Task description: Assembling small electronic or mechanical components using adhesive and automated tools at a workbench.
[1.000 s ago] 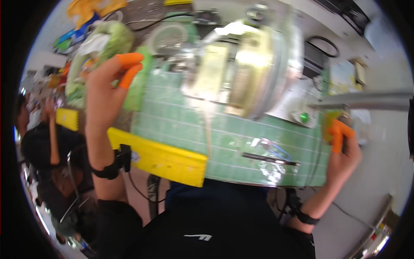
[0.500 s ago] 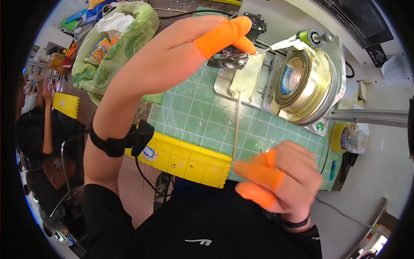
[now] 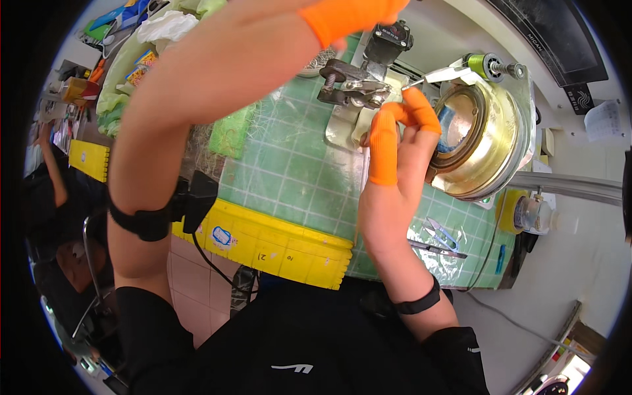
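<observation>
My left hand point(image 3: 355, 18), orange covers on its fingers, is up at the picture's top edge, above the black-topped motor block point(image 3: 388, 41). Its visible finger is stretched out; part of the hand lies outside the picture, and nothing shows in it. My right hand point(image 3: 398, 151) is beside the small metal clamp point(image 3: 359, 89), its orange-covered thumb and finger bent together in a pinch. Whatever they hold is too small to make out. Just above those fingertips ends the thin metal tube point(image 3: 413, 84) of a holder carrying a green thread spool point(image 3: 484, 66).
A brass-coloured drum point(image 3: 487, 145) stands right of my right hand. Small blue-handled snips point(image 3: 441, 234) and dark tweezers point(image 3: 438, 249) lie on the green gridded mat point(image 3: 276, 171). A yellow ruler strip point(image 3: 283, 247) edges the bench. At left are a green bag point(image 3: 112, 99) and another person's arm point(image 3: 56, 168).
My left hand has gone from the clamp up to the top edge. My right hand has come up from the mat's front edge to the clamp, uncovering the snips and tweezers.
</observation>
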Tool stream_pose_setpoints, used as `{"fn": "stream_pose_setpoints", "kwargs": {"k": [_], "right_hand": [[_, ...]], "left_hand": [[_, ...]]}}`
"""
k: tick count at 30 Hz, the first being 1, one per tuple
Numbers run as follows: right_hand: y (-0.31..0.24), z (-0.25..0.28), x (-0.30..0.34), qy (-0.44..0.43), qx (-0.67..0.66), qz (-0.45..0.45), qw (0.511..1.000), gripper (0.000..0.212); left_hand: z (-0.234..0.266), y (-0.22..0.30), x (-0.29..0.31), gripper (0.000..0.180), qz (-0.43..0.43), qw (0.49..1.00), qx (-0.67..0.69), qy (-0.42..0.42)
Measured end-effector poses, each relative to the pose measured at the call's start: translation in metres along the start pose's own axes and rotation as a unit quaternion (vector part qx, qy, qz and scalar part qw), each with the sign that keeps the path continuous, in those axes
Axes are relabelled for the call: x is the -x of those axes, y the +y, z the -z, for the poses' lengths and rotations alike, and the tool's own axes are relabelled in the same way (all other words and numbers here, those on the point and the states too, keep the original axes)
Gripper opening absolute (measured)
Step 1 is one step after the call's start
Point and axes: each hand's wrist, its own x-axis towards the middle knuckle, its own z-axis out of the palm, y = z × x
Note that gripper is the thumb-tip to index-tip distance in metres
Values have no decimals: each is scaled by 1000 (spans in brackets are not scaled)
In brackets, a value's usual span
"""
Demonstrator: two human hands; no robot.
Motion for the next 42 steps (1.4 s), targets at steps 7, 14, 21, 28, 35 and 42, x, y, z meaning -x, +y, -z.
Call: {"fn": "stream_pose_setpoints", "kwargs": {"k": [7, 14, 21, 28, 35, 42], "right_hand": [[19, 5, -14, 40, -26, 36, 998, 13], [18, 0, -24, 91, -41, -16, 995, 13], [19, -7, -51, 91, -125, -51, 987, 24], [12, 2, -33, 77, -31, -89, 993, 25], [1, 3, -8, 73, -156, -53, 984, 22], [21, 9, -12, 38, 0, -27, 999, 16]], "left_hand": [[11, 41, -57, 29, -138, 923, -356, -43], [-28, -2, -72, 30, -145, 969, 201, 9], [-11, -41, -63, 18, -155, 949, 225, -159], [3, -35, -44, 11, -233, 967, 78, -71], [-27, -20, 19, 15, -113, 968, 199, -104], [-28, -12, 35, 8, -95, 922, 290, -238]]}}
